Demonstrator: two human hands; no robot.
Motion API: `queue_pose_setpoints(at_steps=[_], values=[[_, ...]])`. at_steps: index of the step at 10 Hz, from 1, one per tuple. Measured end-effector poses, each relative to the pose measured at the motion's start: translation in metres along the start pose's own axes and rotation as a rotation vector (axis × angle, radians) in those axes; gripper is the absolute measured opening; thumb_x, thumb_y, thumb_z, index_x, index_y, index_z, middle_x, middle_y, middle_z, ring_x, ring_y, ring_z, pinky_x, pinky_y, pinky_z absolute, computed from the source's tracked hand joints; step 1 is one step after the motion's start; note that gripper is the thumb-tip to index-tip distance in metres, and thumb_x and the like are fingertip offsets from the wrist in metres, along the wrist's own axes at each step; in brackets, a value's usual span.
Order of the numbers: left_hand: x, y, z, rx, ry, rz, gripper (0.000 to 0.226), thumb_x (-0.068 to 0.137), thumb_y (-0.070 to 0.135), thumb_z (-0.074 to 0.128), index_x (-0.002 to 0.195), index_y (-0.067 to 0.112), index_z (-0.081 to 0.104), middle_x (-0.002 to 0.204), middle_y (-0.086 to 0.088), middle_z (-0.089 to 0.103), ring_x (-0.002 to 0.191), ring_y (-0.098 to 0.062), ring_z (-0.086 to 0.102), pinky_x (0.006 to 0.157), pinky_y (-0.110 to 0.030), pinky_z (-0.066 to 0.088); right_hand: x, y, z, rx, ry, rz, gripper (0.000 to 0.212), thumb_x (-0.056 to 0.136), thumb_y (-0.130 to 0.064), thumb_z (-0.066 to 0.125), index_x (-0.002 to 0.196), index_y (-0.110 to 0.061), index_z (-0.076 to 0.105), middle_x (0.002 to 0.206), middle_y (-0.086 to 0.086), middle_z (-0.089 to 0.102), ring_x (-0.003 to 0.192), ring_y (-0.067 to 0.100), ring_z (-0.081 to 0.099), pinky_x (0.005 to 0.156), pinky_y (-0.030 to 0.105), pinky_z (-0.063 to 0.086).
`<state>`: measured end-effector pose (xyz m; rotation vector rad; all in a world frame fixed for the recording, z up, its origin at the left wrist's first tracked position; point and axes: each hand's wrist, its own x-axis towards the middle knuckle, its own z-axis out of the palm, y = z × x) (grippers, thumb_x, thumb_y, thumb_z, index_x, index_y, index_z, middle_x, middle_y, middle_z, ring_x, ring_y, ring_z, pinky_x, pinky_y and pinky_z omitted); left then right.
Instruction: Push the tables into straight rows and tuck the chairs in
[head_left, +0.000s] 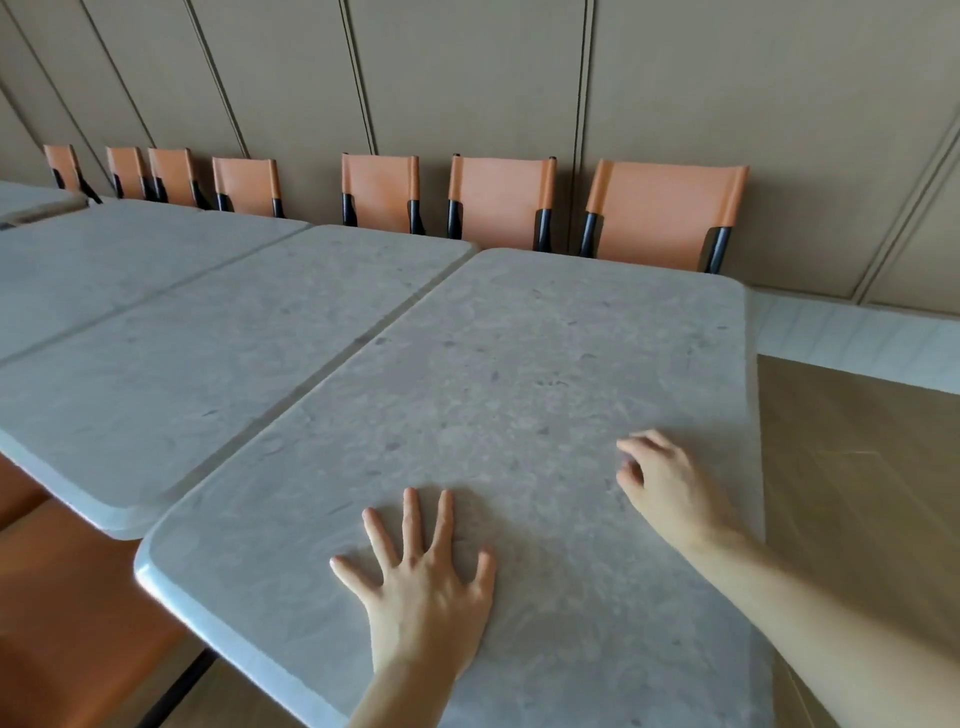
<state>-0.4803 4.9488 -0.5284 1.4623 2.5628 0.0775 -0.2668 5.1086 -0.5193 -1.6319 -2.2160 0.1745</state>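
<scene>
Nearest table (509, 364) — left hand (426, 587) flat, right hand (670, 488) curled above it.

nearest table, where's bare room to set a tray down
The nearest table is bare beyond the left hand up to the orange chairs. The next table is bare too. The near right is taken by the right hand.

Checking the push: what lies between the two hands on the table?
Only bare tabletop lies between the left hand and right hand, in the head view.
</scene>
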Motion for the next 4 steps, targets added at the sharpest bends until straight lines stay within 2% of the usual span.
queue_pose_setpoints(at_steps=[1,2,3,4], values=[[-0.003,0.003,-0.007,0.027,-0.038,-0.013,0.098,0.066,0.070,-0.015,0.160,0.044,-0.010,0.171,0.006,-0.013,0.154,-0.038,-0.019,0.112,-0.073,-0.001,-0.016,-0.030,-0.019,-0.022,-0.254,0.101,0.040,0.097,-0.025,0.057,0.134,-0.011,0.061,0.147,0.008,0.053,0.129,0.029,0.055,0.103,0.036,0.046],[-0.007,0.004,-0.021,0.036,-0.082,-0.025,0.083,0.083,0.074,0.003,0.161,0.043,-0.003,0.171,0.005,-0.004,0.154,-0.041,-0.009,0.112,-0.074,0.007,-0.025,-0.068,-0.060,0.202,-0.426,0.222,0.038,0.092,-0.032,0.061,0.126,-0.017,0.068,0.134,0.004,0.065,0.126,0.022,0.059,0.103,0.030,0.046],[-0.005,0.001,-0.053,-0.015,-0.134,0.021,0.072,0.092,0.073,0.035,0.157,0.045,0.019,0.166,0.008,0.018,0.149,-0.036,0.018,0.113,-0.057,0.029,-0.043,-0.108,-0.105,0.341,-0.455,0.141,0.040,0.091,-0.030,0.062,0.131,-0.025,0.065,0.135,0.000,0.064,0.124,0.016,0.059,0.102,0.025,0.044],[-0.016,0.007,-0.093,-0.357,-0.166,-0.024,0.055,0.096,0.059,0.047,0.147,0.039,0.046,0.152,0.005,0.046,0.138,-0.026,0.047,0.108,-0.042,0.040,-0.054,-0.133,-0.151,0.495,-0.441,0.102,0.038,0.093,-0.025,0.061,0.131,-0.026,0.064,0.138,-0.004,0.060,0.123,0.011,0.059,0.100,0.024,0.045]])
